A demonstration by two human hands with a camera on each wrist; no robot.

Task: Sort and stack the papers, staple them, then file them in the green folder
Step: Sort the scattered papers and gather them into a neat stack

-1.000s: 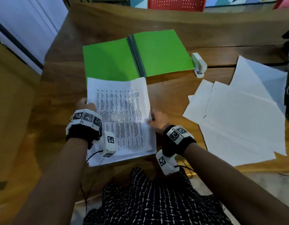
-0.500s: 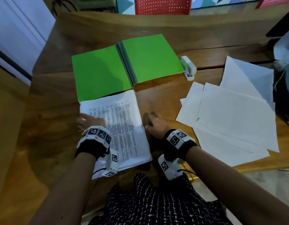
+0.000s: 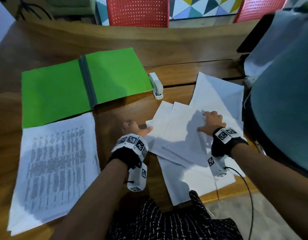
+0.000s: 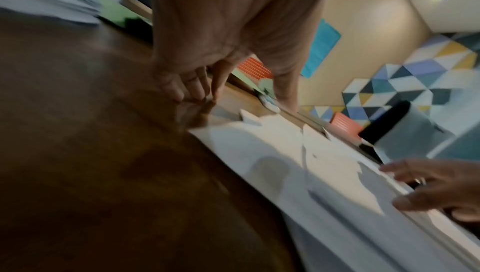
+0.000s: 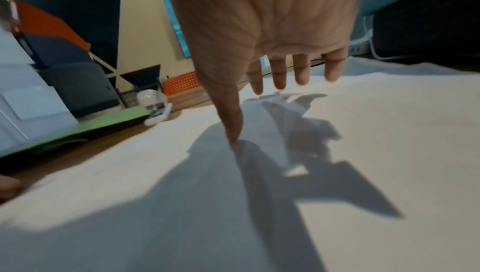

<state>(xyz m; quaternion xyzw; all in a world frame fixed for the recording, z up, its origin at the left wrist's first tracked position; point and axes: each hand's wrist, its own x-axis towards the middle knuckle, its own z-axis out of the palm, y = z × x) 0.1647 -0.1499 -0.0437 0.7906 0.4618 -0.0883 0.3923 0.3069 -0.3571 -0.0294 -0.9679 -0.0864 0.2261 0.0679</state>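
The open green folder (image 3: pixel 59 90) lies flat at the back left, and a white stapler (image 3: pixel 156 86) sits at its right edge. A stack of printed papers (image 3: pixel 58 161) lies in front of the folder with no hand on it. Several loose blank sheets (image 3: pixel 184 141) are fanned out on the right. My left hand (image 3: pixel 141 129) is at their left corner, fingertips (image 4: pixel 194 92) down on the wood and thumb reaching the paper. My right hand (image 3: pixel 207 122) lies spread on top of the sheets, its thumb (image 5: pixel 233 133) pressing the paper (image 5: pixel 363 133).
The wooden table (image 3: pixel 115 122) shows bare between the printed stack and the loose sheets. A large blue-grey object (image 3: pixel 284 101) crowds the right edge. Red chairs (image 3: pixel 137 11) stand behind the table. The loose sheets overhang the near table edge.
Both hands let go of the printed stack and moved right to the loose blank sheets. The printed stack now lies flat on the left.
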